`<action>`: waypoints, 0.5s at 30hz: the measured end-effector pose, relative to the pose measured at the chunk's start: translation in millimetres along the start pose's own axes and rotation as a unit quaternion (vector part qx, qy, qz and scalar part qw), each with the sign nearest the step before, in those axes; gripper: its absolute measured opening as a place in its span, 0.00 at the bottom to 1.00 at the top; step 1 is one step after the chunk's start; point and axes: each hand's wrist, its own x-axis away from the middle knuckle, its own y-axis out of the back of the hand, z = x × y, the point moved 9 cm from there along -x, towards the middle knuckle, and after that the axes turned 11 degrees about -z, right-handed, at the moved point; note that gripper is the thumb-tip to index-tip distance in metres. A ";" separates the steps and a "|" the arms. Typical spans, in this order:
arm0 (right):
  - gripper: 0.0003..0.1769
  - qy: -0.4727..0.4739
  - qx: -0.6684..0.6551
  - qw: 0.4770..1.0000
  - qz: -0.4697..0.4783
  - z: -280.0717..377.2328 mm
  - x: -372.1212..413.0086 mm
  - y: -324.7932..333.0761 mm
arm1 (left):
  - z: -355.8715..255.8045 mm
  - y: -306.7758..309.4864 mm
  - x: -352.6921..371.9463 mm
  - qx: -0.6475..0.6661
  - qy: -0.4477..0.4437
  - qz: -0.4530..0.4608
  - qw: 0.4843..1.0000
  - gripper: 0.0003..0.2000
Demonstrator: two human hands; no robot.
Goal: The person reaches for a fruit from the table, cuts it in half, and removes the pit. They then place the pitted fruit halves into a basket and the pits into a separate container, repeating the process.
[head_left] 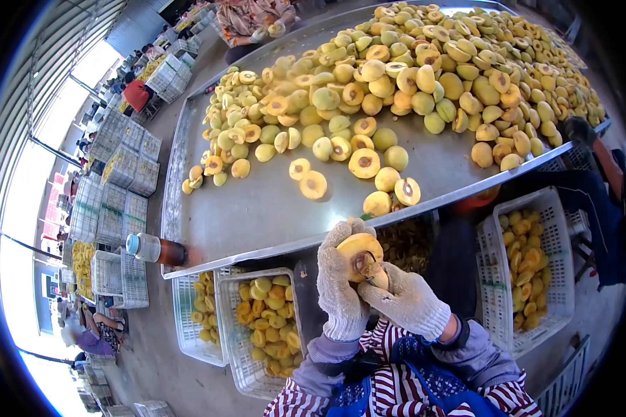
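Both my hands wear knitted white gloves and meet just in front of the table's near edge. My left hand [339,281] is closed around a yellow peach half [360,251], its cut face turned up and the brown pit hollow showing. My right hand [405,300] presses close against the lower side of that half, thumb at the pit. Something small sits between its fingers at the pit, too hidden to name. Beyond them, a large heap of halved peaches [396,76] covers the metal table [257,215], with a few loose halves near the front edge.
Crates of peach halves stand below the table: one crate [247,375] at left, another crate [497,306] at right. A bottle of dark liquid [156,249] lies at the table's left corner. A co-worker's gloved hand [579,131] is at the right edge; another person [254,21] works opposite.
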 end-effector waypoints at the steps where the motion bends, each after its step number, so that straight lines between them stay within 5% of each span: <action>1: 0.27 0.005 -0.015 1.000 0.007 -3.1 0.9 -3.1 | -2.0 0.2 2.0 -0.009 -0.011 -0.004 1.000 0.26; 4: 0.25 -0.005 -0.069 0.997 0.029 -9.7 6.3 -11.0 | -17.8 -5.9 7.3 -0.126 -0.085 0.005 0.988 0.28; 7: 0.20 -0.047 -0.136 0.989 0.044 -0.1 10.6 -7.1 | -28.5 -19.4 -1.0 -0.223 -0.030 0.080 0.971 0.28; 8: 0.19 -0.058 -0.158 0.985 0.043 1.2 11.5 -5.4 | -15.4 -17.9 -2.2 -0.093 0.055 0.099 0.989 0.25; 11: 0.16 -0.133 -0.224 0.965 0.035 6.9 16.3 5.0 | -11.1 -26.1 3.0 0.029 0.120 0.087 0.989 0.27; 15: 0.16 -0.107 -0.185 0.976 -0.036 -0.8 15.2 26.9 | 5.2 3.7 -0.3 -0.224 0.136 0.164 0.951 0.33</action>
